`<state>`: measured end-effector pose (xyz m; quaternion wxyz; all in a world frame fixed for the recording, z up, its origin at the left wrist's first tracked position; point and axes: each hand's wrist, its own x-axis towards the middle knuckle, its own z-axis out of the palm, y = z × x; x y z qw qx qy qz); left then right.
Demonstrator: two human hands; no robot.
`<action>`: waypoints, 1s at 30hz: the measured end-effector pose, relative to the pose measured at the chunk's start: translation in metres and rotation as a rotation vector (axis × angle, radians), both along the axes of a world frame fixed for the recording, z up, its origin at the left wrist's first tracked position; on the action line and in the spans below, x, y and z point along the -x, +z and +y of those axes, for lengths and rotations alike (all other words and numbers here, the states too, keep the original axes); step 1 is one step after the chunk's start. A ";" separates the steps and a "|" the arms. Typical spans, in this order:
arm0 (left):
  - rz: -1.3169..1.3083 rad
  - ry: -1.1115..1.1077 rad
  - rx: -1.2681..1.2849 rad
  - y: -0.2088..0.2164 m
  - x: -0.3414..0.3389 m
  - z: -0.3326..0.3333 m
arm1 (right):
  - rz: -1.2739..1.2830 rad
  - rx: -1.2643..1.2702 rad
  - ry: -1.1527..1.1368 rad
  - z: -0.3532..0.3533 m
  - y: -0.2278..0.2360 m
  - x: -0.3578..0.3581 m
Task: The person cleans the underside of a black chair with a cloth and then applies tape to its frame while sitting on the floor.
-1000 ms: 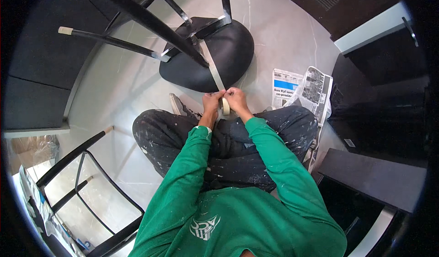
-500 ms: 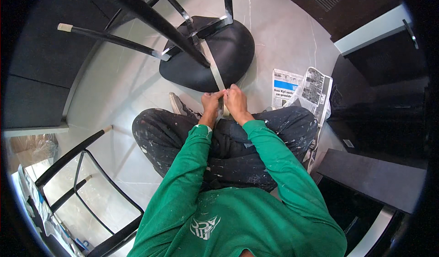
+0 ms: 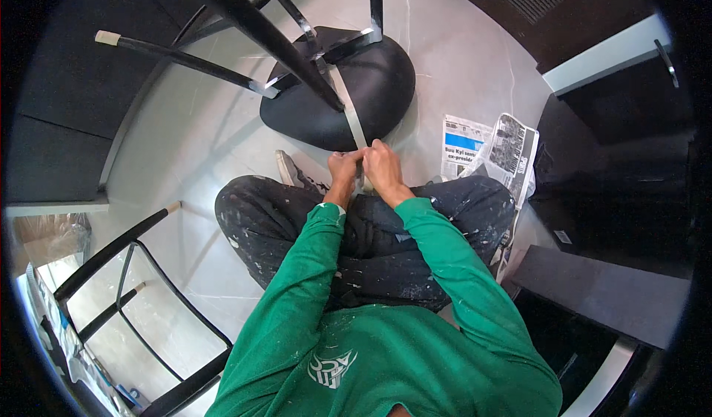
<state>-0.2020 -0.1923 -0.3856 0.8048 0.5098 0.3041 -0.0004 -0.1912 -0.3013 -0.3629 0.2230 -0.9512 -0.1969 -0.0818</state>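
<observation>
My left hand [image 3: 343, 171] and my right hand [image 3: 383, 168] meet above my crossed legs, fingers closed on a strip of pale masking tape [image 3: 354, 125]. From my hands the strip runs straight and taut to the underside of an upturned black stool [image 3: 380, 83]. Its rounded seat rests on the floor, and its black legs [image 3: 278, 42] point up and outward. Whitish patches show where legs meet the seat frame. Below my fingers a bit of the tape hangs, partly hidden by my right hand.
Folded newspapers [image 3: 475, 146] lie on the pale floor by my right knee. Another black stool frame [image 3: 167, 287] with pale leg tips stands at lower left. Dark cabinets [image 3: 63, 90] line the left side; a dark board [image 3: 602, 292] sits at lower right.
My hands stay together on the tape, with only a slight shift of the fingers. The whole view has moved a little; the stool keeps its place.
</observation>
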 end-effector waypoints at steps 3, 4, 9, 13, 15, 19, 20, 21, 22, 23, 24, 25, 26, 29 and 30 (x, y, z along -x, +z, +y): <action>0.046 0.030 -0.125 -0.007 -0.001 0.001 | 0.003 -0.035 0.130 0.005 -0.001 0.018; 0.011 0.029 -0.070 -0.015 0.000 0.003 | 0.057 -0.072 0.095 0.006 0.003 0.022; 0.028 0.011 -0.054 -0.051 0.000 0.005 | 0.272 -0.264 -0.108 -0.016 0.013 0.008; 0.049 -0.002 -0.025 -0.052 -0.006 -0.003 | 0.285 -0.200 -0.228 -0.037 0.012 -0.011; 0.050 0.015 -0.015 -0.063 -0.007 -0.002 | 0.245 -0.149 -0.232 -0.038 0.007 -0.015; 0.077 0.033 0.031 -0.083 -0.006 0.001 | 0.207 -0.148 -0.203 -0.034 -0.007 -0.013; 0.087 0.048 0.061 -0.084 -0.006 0.000 | 0.201 -0.153 -0.196 -0.033 -0.009 -0.013; 0.067 0.062 0.082 -0.086 -0.006 -0.001 | 0.202 -0.153 -0.198 -0.034 -0.011 -0.013; 0.050 0.071 0.103 -0.081 -0.005 -0.003 | 0.206 -0.153 -0.206 -0.036 -0.012 -0.011; 0.034 0.080 0.124 -0.077 -0.004 -0.006 | 0.210 -0.152 -0.214 -0.038 -0.013 -0.010; 0.066 0.077 0.123 -0.072 -0.005 -0.008 | 0.221 -0.159 -0.222 -0.040 -0.014 -0.010; 0.096 0.079 0.121 -0.072 -0.005 -0.008 | 0.229 -0.167 -0.225 -0.040 -0.014 -0.009; 0.125 0.080 0.119 -0.073 -0.005 -0.009 | 0.238 -0.175 -0.228 -0.041 -0.013 -0.009; 0.088 0.146 -0.107 -0.092 -0.005 -0.001 | 0.270 -0.196 -0.322 -0.027 -0.001 -0.007; 0.121 0.102 -0.094 -0.096 -0.007 0.006 | 0.255 -0.197 -0.318 -0.026 0.003 -0.008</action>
